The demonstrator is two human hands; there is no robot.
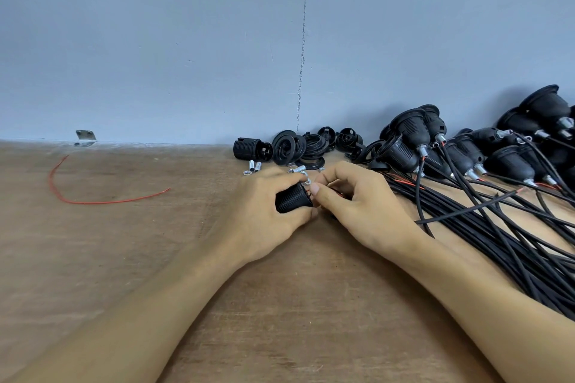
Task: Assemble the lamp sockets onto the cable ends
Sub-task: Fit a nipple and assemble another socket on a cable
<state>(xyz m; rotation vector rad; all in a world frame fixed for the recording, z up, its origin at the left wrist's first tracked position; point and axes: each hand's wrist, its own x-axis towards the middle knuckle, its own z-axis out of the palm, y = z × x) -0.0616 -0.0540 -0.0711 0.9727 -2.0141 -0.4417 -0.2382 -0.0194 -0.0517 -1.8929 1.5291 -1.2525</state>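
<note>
On the table (280,295) the left hand (259,214) grips a black ribbed socket (294,199), and the right hand (362,210) just right of it pinches a cable end (340,195) mostly hidden in its grasp

Black cable bundle (504,246) past the picture's right edge

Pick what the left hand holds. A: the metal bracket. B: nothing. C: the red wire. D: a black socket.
D: the left hand grips a black ribbed socket; the red wire lies apart, far to its left.
</note>
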